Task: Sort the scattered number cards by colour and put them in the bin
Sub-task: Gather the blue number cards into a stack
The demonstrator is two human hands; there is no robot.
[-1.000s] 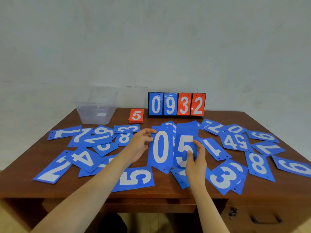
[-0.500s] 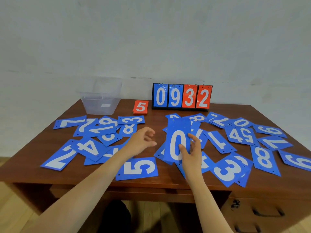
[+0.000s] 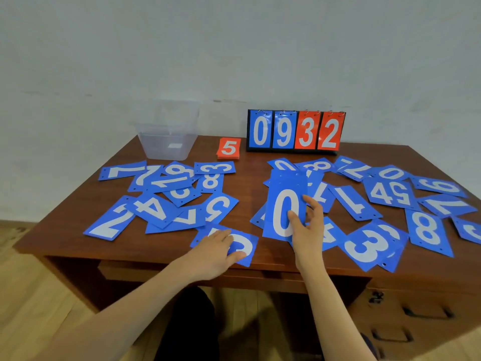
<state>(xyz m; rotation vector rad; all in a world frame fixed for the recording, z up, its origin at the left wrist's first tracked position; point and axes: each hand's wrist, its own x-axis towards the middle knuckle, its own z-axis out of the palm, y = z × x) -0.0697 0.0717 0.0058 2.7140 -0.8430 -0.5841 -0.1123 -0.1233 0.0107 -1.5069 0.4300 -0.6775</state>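
Head view: right grip [image 3: 303,225] clamped on blue 0 card stack [image 3: 285,201], left grip [image 3: 221,246] flat, apart.

Brown wooden desk [image 3: 250,175], scoreboard [image 3: 295,131] reading 0932 at back, pale wall [image 3: 234,48], wood floor [image 3: 31,269]

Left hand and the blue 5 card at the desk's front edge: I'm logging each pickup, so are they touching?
Touching. The head view shows the left hand lying flat on the blue 5 card, palm and fingers covering its left half.
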